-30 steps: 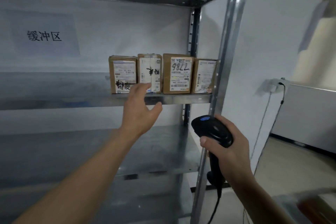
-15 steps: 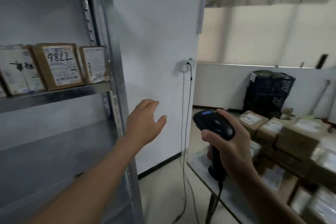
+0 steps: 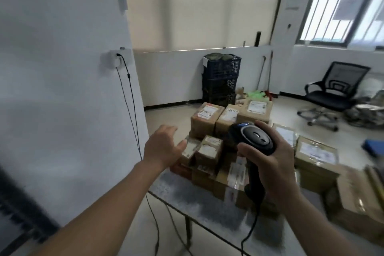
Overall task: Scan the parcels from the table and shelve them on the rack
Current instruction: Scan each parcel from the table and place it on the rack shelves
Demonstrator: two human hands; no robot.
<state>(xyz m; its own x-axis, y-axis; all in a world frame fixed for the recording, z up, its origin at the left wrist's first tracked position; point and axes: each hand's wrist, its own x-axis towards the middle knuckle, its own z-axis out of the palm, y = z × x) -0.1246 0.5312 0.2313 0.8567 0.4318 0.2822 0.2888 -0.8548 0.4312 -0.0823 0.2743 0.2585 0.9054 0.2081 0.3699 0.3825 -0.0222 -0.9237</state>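
In the head view, the left hand [image 3: 164,147] is held out with its fingers straight and relaxed, gripping nothing, over the near corner of the bench [image 3: 199,199] and just short of the parcels [image 3: 209,149]. The brown parcels are stacked on the bench, most with white labels turned upward. A black scanner [image 3: 252,141] is gripped by the right hand [image 3: 270,164], the fingers curled round its handle, with its cable hanging below. Stacked dark crates [image 3: 221,79] are seen against the far wall, an office chair [image 3: 336,89] at the right, and a wall socket [image 3: 116,59] at the left.
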